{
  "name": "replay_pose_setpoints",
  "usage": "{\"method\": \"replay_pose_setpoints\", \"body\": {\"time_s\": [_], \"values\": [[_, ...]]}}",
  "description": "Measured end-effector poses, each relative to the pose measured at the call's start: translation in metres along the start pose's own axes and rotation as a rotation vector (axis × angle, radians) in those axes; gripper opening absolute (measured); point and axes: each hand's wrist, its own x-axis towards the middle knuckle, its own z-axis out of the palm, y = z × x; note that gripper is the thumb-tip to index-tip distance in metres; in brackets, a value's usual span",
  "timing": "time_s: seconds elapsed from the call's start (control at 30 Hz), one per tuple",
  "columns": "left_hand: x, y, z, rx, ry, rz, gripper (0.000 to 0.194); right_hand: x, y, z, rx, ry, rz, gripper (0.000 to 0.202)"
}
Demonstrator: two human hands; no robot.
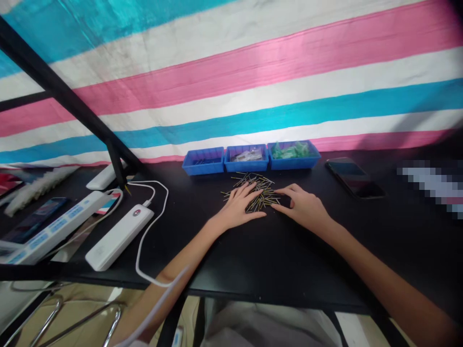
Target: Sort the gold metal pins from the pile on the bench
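White cable (155, 308), single and blurred, across the left forearm, with grey cloth (267, 327) below the table edge. Two bare hands at one loose heap of thin rods (265, 195), too many and too overlapped to count, on the black table (253, 260). Left hand (237, 207): palm down, fingers spread over the heap's left part and hiding some rods, thumb extended along the near side. Right hand (304, 205): curved at the right edge, thumb and forefinger apart; any rod held, impossible to tell. Directly behind the heap, three blue trays in a row: left tray (203, 161) with a few thin dark pieces, middle tray (246, 159) with clear film, right tray (293, 155) with crumpled green film. To the right, one dark glossy phone (355, 178). To the left, one white power bank (119, 236), rounded at the corners, and one long white power strip (58, 226), beneath a slanting black bar (72, 101). Backdrop: creased sheet (231, 86) in pink, white and blue stripes. Rods straight and slender, yellowish, silvery and dark; trays rectangular, smooth-walled, apparently plastic.
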Motion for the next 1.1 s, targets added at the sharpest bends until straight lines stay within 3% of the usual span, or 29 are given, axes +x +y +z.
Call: {"method": "replay_pose_setpoints", "body": {"time_s": [0.17,0.43,0.7,0.93,1.1], "values": [[0.001,0.002,0.001,0.022,0.02,0.04,0.046,0.002,-0.007,0.004,0.097,-0.006,-0.037,0.018],[0.004,0.003,0.003,0.02,0.129,0.105,0.036,0.001,-0.009,0.003,0.165,0.005,-0.05,0.007],[0.005,0.006,0.004,0.018,0.305,0.114,0.02,0.001,-0.008,0.001,0.211,0.054,-0.046,0.011],[0.005,0.007,0.004,0.006,0.335,0.074,0.012,0.0,-0.007,-0.007,0.375,0.133,0.011,0.02],[0.006,0.01,0.002,-0.027,0.359,0.054,0.021,0.001,-0.011,-0.007,0.691,0.192,0.023,0.026]]}}
